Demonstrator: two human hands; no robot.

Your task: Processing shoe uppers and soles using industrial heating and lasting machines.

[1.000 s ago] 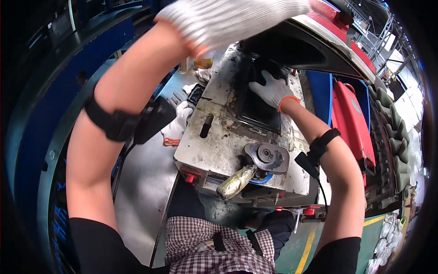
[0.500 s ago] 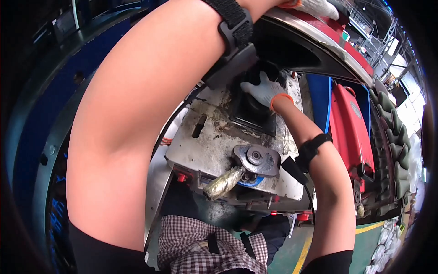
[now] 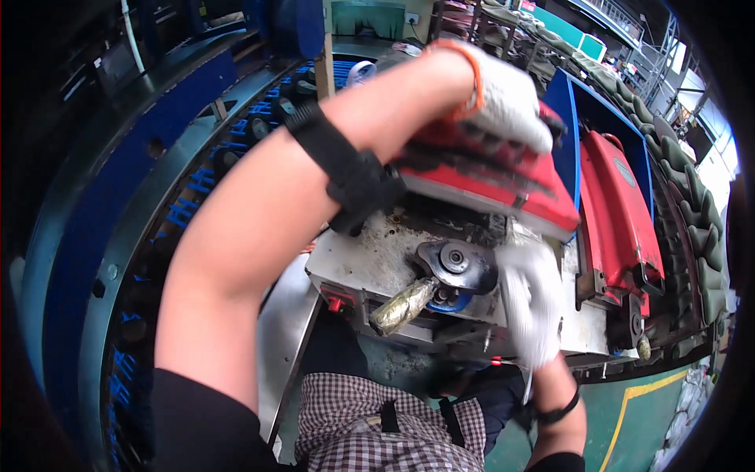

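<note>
Lengthwise, the red lid (image 3: 544, 200) slants down rightward beneath the left hand (image 3: 510, 104), whose grip I cannot tell.

At the right, a red-covered machine (image 3: 617, 204) stands beside grey-green pieces (image 3: 689, 187), and a yellow line (image 3: 659, 382) crosses the green floor (image 3: 657, 413).

That red lid (image 3: 503, 177) is wearing black smudges, left glove (image 3: 507, 102) is rocking white with an orange cuff (image 3: 477, 79), right glove (image 3: 531, 303) is showing white too, near apron (image 3: 377, 436) is sporting brown-and-white checks.
</note>
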